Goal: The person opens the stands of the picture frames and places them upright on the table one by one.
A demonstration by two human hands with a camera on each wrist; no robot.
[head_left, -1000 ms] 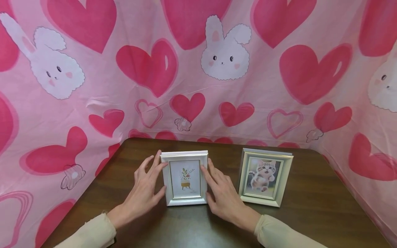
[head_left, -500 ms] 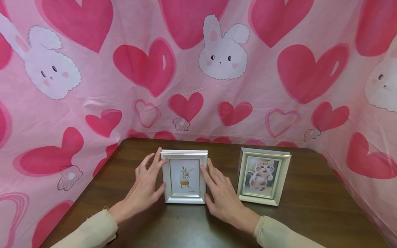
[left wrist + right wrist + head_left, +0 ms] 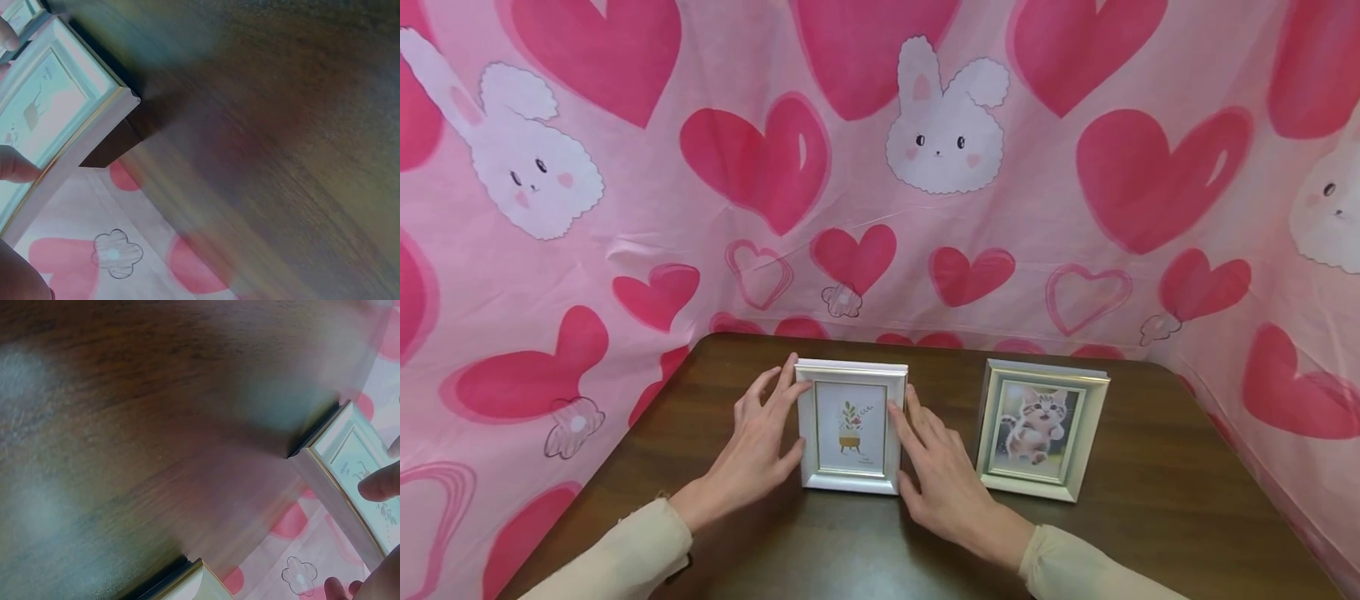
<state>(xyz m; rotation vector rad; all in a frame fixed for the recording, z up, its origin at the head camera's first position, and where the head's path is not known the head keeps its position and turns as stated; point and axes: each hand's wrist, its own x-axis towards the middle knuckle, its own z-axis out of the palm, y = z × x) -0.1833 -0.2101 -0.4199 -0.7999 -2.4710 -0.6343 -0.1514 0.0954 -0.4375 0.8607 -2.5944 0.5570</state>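
A white picture frame [image 3: 852, 485] with a potted-plant print stands upright on the brown table, held between both hands. On its left side my left hand [image 3: 754, 442] grips the edge; the thumb [image 3: 17, 167] lies over the front border. My right hand [image 3: 943, 471] grips the right edge, with its thumb [image 3: 380, 484] at the front. Parts of the fingers behind the frame are hidden. Apart from both hands, to the right, a second picture frame [image 3: 1093, 437] with a kitten photo stands upright, turned slightly.
The dark wooden table [image 3: 1187, 517] stretches around both frames. Behind and beside it hangs a pink cloth [image 3: 1030, 217] printed with hearts and rabbits.
Compared with the kitten frame, the plant-print frame has shifted slightly right and back, both hands moving with it. The kitten frame stays in place.
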